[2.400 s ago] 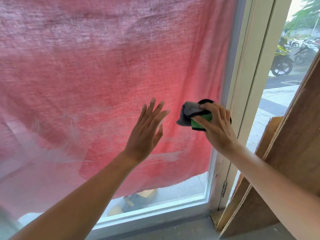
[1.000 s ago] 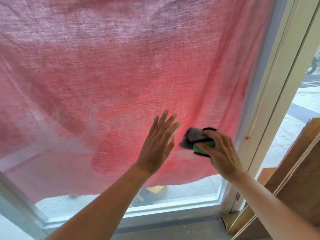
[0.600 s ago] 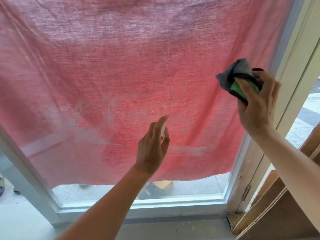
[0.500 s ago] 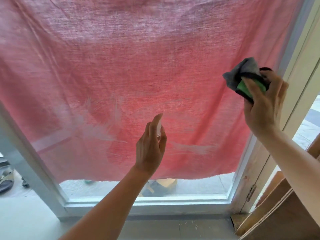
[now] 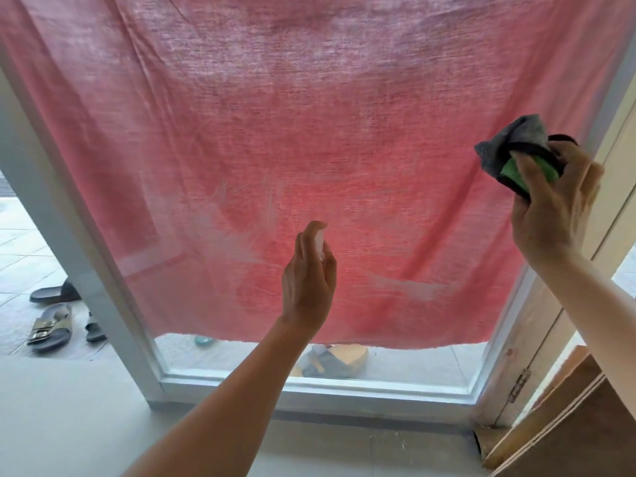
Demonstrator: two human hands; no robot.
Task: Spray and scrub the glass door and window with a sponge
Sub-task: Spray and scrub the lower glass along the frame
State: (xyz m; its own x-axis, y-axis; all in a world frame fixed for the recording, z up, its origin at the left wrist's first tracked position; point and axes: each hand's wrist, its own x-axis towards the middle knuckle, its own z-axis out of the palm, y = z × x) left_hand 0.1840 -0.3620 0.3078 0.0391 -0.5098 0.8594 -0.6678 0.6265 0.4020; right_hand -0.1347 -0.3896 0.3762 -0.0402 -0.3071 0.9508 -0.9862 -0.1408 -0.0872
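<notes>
A glass pane [image 5: 378, 359] in a white frame [image 5: 86, 270] fills the view, with a red cloth [image 5: 309, 132] hanging behind it and whitish smears low on the glass. My left hand [image 5: 308, 280] is raised before the lower middle of the pane and grips a small spray bottle [image 5: 320, 244]; only its white top shows, under my forefinger. My right hand [image 5: 557, 215] is up at the right edge of the pane, gripping a green and black sponge [image 5: 509, 170] bundled with a grey cloth [image 5: 509, 136].
Wooden boards [image 5: 568, 425] lean at the lower right beside the pale door jamb [image 5: 537, 321] with its hinge [image 5: 518, 390]. Sandals [image 5: 48, 325] lie outside past the left frame post. More footwear [image 5: 330, 363] sits behind the glass under the cloth.
My left hand, flat with spread fingers a second ago, now curls round the spray bottle. My right hand rose with the sponge from beside it to the pane's right edge.
</notes>
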